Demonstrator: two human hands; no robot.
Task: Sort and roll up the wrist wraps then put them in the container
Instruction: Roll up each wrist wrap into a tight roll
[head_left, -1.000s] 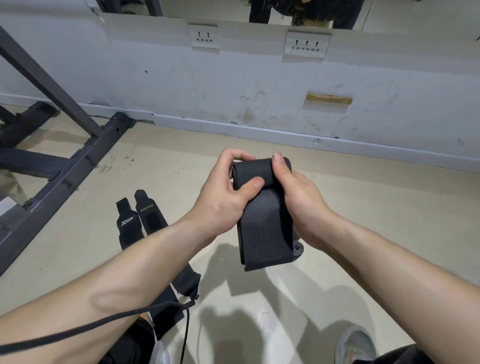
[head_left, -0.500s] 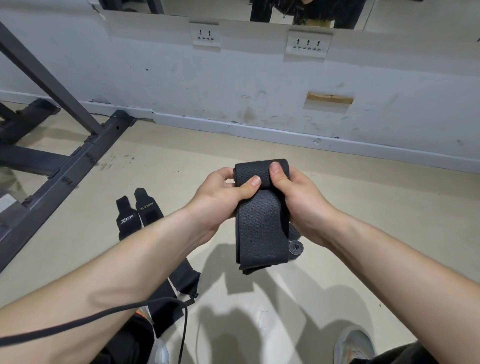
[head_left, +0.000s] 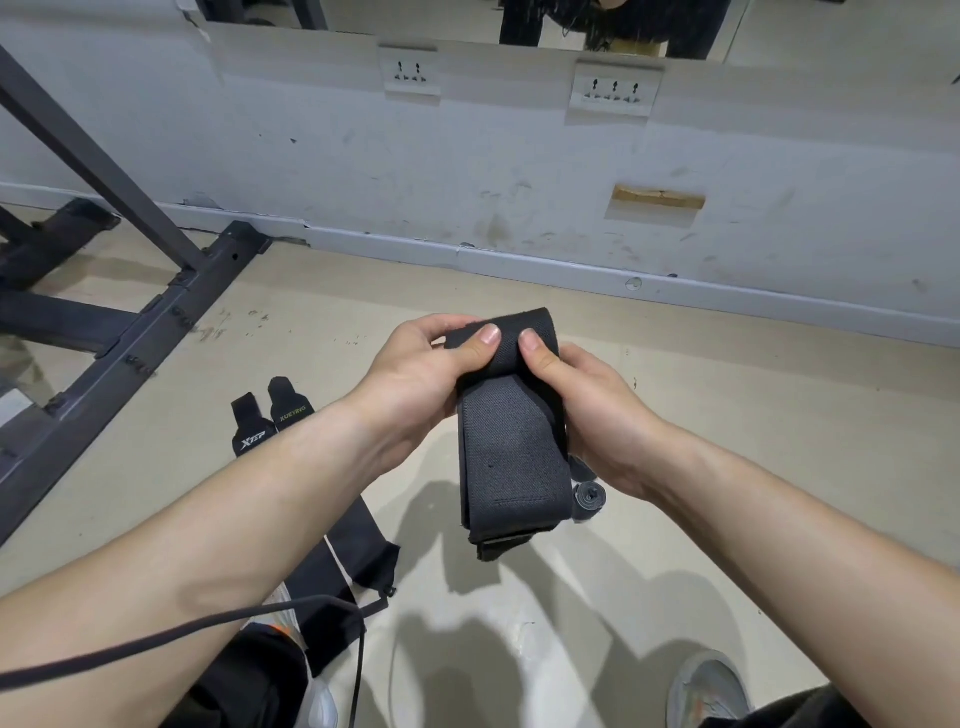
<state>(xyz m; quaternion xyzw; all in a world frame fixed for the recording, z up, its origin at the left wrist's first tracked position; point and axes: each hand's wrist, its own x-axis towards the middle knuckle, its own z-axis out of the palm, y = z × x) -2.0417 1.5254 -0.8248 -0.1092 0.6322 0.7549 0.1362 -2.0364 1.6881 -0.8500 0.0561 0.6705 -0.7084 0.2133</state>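
A black elastic wrist wrap (head_left: 511, 452) hangs in front of me, its top end partly rolled. My left hand (head_left: 415, 379) grips the roll from the left, thumb pressed on its front. My right hand (head_left: 597, 415) grips it from the right, thumb on the roll beside the other thumb. The loose tail hangs down, doubled over at the bottom. Two more black wraps (head_left: 270, 421) with white lettering lie flat on the floor to the left, running under my left forearm. A small rolled wrap (head_left: 589, 498) lies on the floor just below my right wrist. No container is in view.
A black metal rack frame (head_left: 135, 332) stands on the floor at the left. A white wall with sockets (head_left: 613, 93) runs across the back. A black cable (head_left: 208, 623) crosses my left forearm. My shoes (head_left: 709, 691) show at the bottom.
Both thumbs have shifted closer together on the roll, and the roll has tilted slightly. The hanging tail is a little shorter than a second ago.
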